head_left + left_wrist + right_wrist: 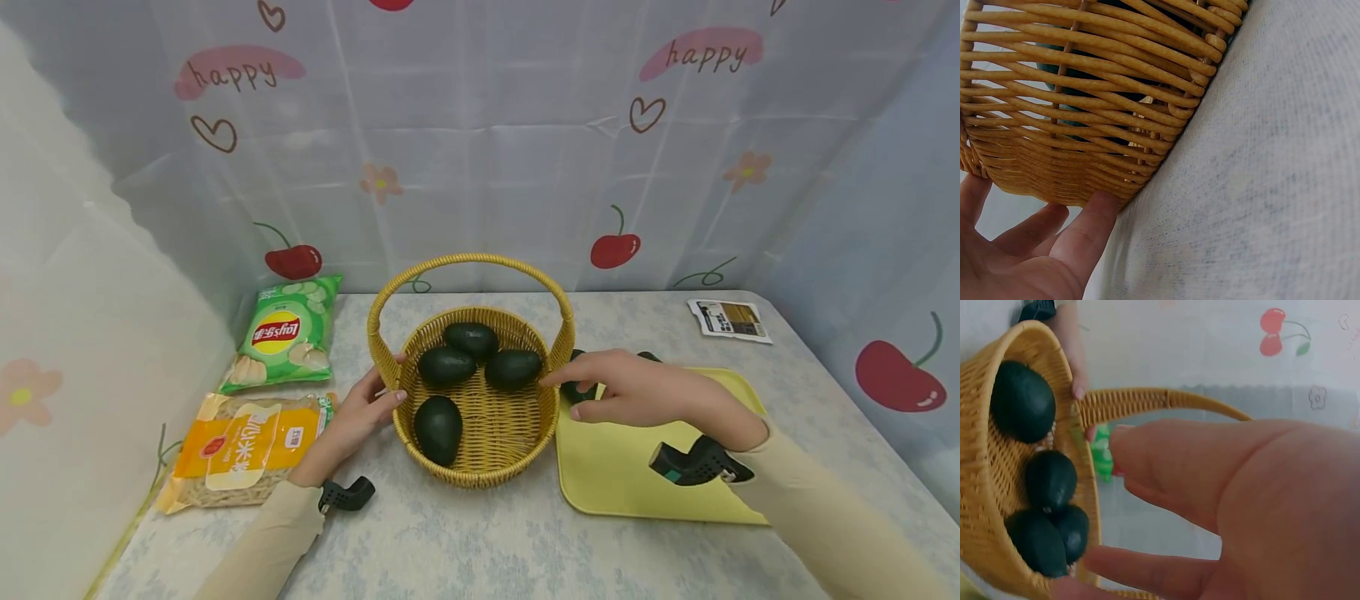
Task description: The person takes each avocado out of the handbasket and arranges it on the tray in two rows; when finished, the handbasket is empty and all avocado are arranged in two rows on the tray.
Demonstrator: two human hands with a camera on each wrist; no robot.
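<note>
A yellow wicker basket [480,477] with an arched handle stands mid-table, holding several dark green avocados [438,430]. My left hand [365,414] rests against the basket's left side, by the handle's base; in the left wrist view its fingertips [1105,203] touch the outer weave. Over the basket's right rim reaches my right hand [637,390], thumb and fingers apart, nothing between them. Its fingertips are close to the rim and the right-hand avocado [513,369]; whether they touch is unclear. Under this hand, another avocado [587,392] is partly hidden at the tray's upper left.
A yellow tray [622,492] lies right of the basket, with a further dark avocado [649,357] mostly hidden behind my right hand. A green chip bag [288,333] and an orange-yellow food packet [247,450] lie at left. A small white-and-brown packet [730,321] lies back right.
</note>
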